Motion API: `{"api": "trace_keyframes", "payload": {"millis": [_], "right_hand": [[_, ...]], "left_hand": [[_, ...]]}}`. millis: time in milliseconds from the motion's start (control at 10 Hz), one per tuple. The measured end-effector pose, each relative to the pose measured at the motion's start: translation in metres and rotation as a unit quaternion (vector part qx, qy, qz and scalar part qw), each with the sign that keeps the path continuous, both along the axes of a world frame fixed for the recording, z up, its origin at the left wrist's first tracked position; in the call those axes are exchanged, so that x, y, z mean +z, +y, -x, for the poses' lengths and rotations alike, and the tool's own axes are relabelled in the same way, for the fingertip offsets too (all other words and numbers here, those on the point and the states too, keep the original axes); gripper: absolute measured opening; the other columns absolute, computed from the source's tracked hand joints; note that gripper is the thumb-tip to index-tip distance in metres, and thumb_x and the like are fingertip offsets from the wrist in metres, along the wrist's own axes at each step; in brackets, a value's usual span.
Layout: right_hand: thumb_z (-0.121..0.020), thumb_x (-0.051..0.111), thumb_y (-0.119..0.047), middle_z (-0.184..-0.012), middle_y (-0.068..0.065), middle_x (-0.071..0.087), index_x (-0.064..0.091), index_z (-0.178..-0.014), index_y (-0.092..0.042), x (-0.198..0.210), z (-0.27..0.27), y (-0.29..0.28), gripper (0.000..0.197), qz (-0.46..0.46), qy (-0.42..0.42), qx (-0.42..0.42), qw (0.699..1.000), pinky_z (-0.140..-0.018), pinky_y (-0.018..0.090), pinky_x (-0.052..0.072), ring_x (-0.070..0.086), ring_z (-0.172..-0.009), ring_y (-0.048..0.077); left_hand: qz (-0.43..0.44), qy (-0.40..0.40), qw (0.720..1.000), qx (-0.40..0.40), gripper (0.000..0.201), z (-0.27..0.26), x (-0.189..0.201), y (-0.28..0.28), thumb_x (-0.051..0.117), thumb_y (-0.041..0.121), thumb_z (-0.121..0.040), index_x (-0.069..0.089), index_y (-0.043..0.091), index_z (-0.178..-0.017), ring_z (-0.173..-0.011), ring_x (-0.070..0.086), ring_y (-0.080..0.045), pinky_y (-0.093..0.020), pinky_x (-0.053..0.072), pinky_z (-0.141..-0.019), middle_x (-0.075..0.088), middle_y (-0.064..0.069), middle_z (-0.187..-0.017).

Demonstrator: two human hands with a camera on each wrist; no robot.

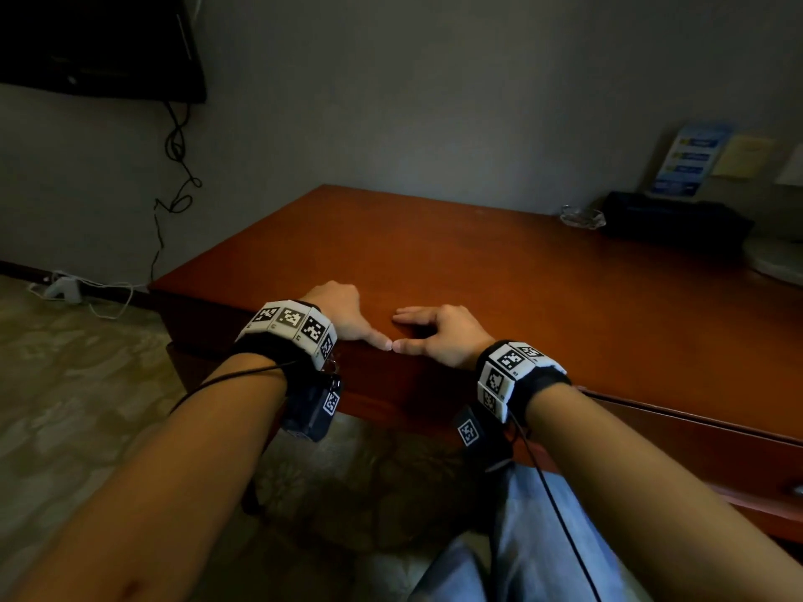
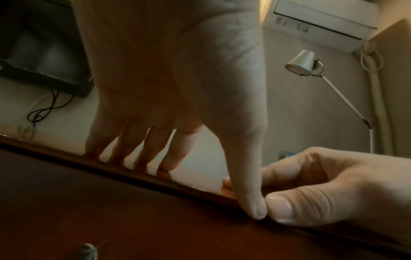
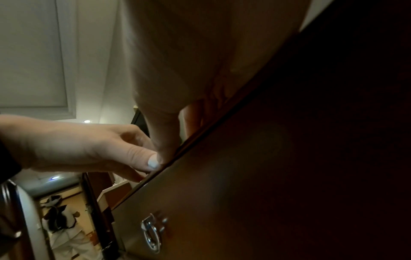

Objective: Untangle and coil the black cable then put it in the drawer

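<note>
My left hand (image 1: pixel 343 315) and right hand (image 1: pixel 439 332) both rest on the front edge of the red-brown wooden desk (image 1: pixel 478 262). Their fingers lie on the top and their thumbs on the front rim, thumb tips touching. Neither hand holds anything. Below them is a drawer front (image 3: pixel 222 193) with a metal pull handle (image 3: pixel 153 232); it looks closed. Another drawer front (image 1: pixel 695 441) runs to the right. No cable lies on the desk. The only black cable (image 1: pixel 176 167) in view hangs tangled down the wall.
The cable hangs from a wall-mounted TV (image 1: pixel 100 41) at the far left; a white power strip (image 1: pixel 65 288) lies on the floor below. At the desk's back right stand a glass ashtray (image 1: pixel 582 217), a black tray (image 1: pixel 673 219) and leaflets (image 1: pixel 691 162). My knee (image 1: pixel 543 536) is under the desk edge.
</note>
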State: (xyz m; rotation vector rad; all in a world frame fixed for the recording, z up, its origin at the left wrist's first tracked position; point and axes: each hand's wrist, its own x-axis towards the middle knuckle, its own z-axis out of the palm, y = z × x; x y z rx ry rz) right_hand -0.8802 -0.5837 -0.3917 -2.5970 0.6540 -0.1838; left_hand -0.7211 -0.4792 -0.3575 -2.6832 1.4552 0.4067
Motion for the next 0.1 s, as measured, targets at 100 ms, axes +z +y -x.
{"api": "trace_keyframes", "payload": {"millis": [100], "right_hand": [[-0.082, 0.071, -0.050, -0.145, -0.017, 0.048, 0.058, -0.134, -0.032, -0.0024, -0.0018, -0.0012, 0.056, -0.023, -0.013, -0.008, 1.000, -0.106, 0.016, 0.021, 0.040, -0.136, 0.004]], "left_hand": [[0.017, -0.002, 1.000, 0.002, 0.069, 0.0025, 0.0011, 0.0028, 0.067, 0.077, -0.064, 0.061, 0.010, -0.080, -0.075, 0.060, -0.018, -0.028, 0.041, -0.056, 0.065, -0.003, -0.083]]}}
